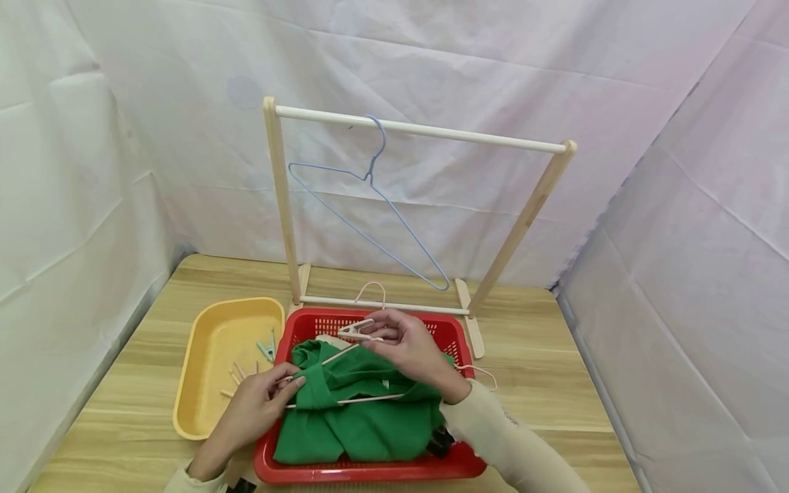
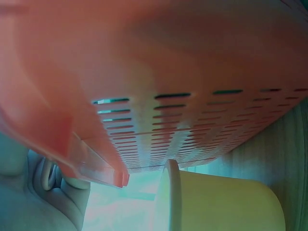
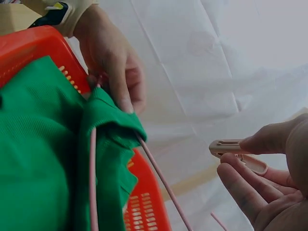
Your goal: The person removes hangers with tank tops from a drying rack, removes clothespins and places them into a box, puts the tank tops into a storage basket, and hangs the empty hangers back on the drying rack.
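My left hand (image 1: 257, 402) pinches green cloth (image 1: 364, 438) together with the left end of a pink wire hanger (image 1: 373, 398). In the right wrist view, a fold of the cloth wraps over the hanger's bars, and the left thumb presses on it. A pale beige clothespin (image 3: 228, 146) is held between the thumb and fingers of my right hand (image 1: 407, 346), above the cloth and apart from it. Beneath both hands sits a red basket (image 1: 370, 473) with most of the cloth inside. In the left wrist view, the basket's wall hides the left fingertips.
Left of the basket, a yellow tray (image 1: 200, 342) holds several clothespins, one of them pale green (image 1: 267, 352). Behind stands a wooden rack with a white rail (image 1: 431, 130), where a blue hanger (image 1: 401, 218) hangs. Another pink hook (image 1: 490, 375) sticks out over the basket's right rim.
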Tool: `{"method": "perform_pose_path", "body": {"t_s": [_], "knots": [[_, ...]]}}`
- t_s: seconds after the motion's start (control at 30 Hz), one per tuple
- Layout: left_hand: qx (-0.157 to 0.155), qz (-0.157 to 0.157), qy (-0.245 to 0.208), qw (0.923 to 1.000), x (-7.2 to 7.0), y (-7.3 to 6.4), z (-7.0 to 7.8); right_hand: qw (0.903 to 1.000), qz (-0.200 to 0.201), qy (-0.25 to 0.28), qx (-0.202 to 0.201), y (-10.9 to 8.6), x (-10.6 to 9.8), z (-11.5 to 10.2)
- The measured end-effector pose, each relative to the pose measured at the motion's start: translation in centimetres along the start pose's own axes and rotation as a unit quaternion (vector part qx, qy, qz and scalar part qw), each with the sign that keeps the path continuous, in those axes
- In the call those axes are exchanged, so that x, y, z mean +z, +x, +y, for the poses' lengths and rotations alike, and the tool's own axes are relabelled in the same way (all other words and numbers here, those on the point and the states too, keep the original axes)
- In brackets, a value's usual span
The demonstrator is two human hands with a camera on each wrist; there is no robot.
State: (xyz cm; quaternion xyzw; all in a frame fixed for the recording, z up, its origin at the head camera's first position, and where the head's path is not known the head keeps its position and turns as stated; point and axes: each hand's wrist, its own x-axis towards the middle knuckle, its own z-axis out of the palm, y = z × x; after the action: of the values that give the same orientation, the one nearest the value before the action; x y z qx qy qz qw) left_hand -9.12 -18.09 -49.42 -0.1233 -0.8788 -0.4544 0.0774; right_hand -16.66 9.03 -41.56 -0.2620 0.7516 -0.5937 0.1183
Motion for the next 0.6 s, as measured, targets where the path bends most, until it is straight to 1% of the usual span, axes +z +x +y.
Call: {"method": "perform_pose_path", "body": {"t_s": [0.1,0.37,0.47,0.6], "knots": [[-0.006,-0.003,-0.001,1.0000,0.0,0.0,0.0,0.9999,0.000,-0.006,0.009,0.4,0.8,0.0],[-0.039,-0.020,-0.008,0.9990,-0.1,0.0,0.2,0.9985,0.011,-0.022,0.048,1.5,2.8,0.0],[-0.046,-0.026,-0.012,0.9985,-0.2,0.0,0.2,0.9980,0.012,-0.023,0.057,1.9,3.4,0.1],[-0.046,-0.032,-0.015,0.9983,-0.2,0.1,0.3,0.9973,0.008,-0.023,0.069,2.3,3.9,0.2]]}}
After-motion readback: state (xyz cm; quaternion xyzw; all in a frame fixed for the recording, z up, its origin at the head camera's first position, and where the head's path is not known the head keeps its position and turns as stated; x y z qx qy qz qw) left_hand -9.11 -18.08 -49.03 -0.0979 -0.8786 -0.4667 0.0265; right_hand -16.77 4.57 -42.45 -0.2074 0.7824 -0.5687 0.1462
